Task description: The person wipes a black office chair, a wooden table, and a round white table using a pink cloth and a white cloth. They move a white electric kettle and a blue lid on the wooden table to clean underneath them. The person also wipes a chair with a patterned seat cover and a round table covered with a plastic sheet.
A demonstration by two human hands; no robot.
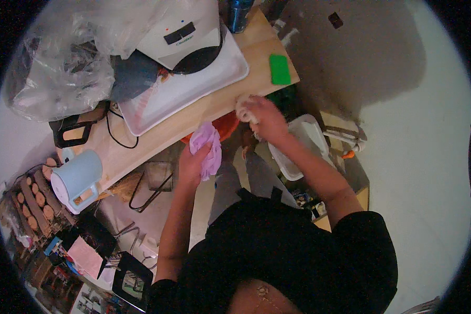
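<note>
My left hand (192, 165) grips a crumpled lilac cloth (207, 145) just off the front edge of the wooden table (172, 121). My right hand (267, 119) holds a bunched beige cloth (244, 109) by the table's edge, near its right corner. Below and between the hands, part of a red-orange basin (227, 126) shows under the tabletop; most of it is hidden. Near the right hand, a green sponge or pad (280, 70) lies on the tabletop.
A white appliance (184, 31) stands on a white tray (188, 94), beside a large clear plastic bag (62, 78). A light-blue kettle (80, 176) rests at the table's left end. A blue bottle (238, 15) stands at the back. A white plastic tub (298, 157) sits low at right.
</note>
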